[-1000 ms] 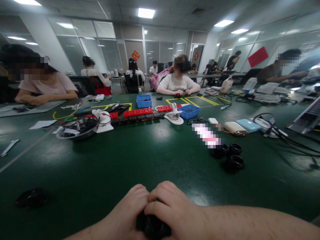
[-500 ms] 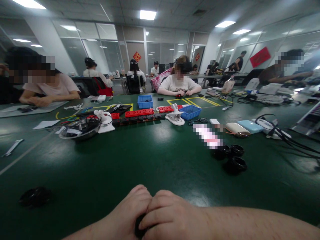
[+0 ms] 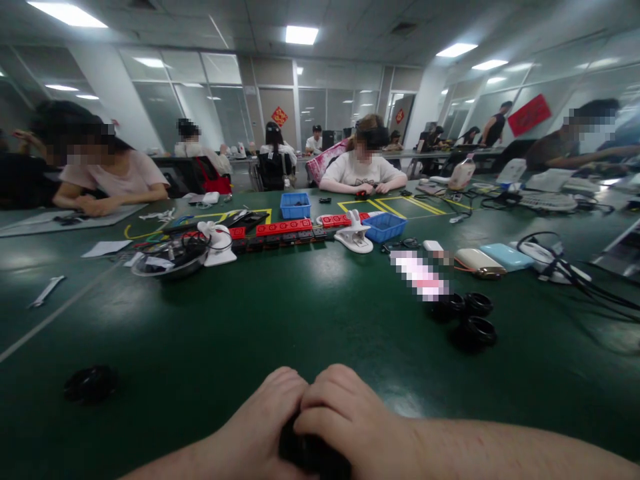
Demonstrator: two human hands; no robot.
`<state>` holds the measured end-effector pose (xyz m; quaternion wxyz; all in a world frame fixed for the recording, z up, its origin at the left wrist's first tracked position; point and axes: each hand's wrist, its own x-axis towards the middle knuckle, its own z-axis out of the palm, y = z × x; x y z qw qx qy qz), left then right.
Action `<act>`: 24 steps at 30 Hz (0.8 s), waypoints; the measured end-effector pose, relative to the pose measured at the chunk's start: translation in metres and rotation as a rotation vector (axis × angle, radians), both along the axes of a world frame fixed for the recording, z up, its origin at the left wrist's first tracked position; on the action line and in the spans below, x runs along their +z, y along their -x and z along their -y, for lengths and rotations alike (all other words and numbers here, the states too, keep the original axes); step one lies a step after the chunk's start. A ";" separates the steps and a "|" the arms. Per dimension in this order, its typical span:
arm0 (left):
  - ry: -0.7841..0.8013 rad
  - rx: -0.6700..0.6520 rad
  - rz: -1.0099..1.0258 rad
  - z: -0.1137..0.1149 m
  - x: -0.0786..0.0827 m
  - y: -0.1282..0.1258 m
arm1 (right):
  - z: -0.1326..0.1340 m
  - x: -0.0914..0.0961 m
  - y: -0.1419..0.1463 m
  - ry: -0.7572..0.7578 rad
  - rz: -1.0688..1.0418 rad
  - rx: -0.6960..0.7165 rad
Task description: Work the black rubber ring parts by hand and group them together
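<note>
The left hand (image 3: 263, 430) and right hand (image 3: 347, 417) are pressed together, knuckles touching, at the middle of the near edge of the green surface (image 3: 310, 313). Both are curled tight around a small black part (image 3: 310, 455), which shows only as a dark patch between and below the fingers; its shape cannot be made out. Toward the near left corner a flat black disc (image 3: 90, 385) lies alone on the surface. To the right of the hands and farther in, a cluster of black rings (image 3: 473, 317) sits together, the rings touching one another. Beyond them lie two power banks (image 3: 493, 259) side by side, with a tangle of black cables (image 3: 575, 277) toward the right edge. Across the middle runs a row of red power strips (image 3: 283, 227), with a white clip stand (image 3: 355, 238) and a blue basket (image 3: 384, 227) at its right end and a clear bowl (image 3: 170, 257) at its left. A wrench (image 3: 46, 291) lies near the left edge. Other people sit along the far edge.
</note>
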<state>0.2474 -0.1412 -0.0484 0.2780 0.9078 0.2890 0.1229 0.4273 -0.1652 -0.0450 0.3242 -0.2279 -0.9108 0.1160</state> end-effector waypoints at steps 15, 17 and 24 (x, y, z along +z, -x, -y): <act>-0.062 0.015 0.060 -0.002 -0.001 0.007 | 0.000 0.004 0.013 0.064 -0.100 0.135; -0.081 -0.020 0.058 -0.003 0.002 0.007 | 0.001 0.007 0.014 0.065 -0.119 0.207; -0.099 -0.046 0.010 -0.002 0.001 0.009 | 0.002 0.017 0.008 0.021 -0.073 0.206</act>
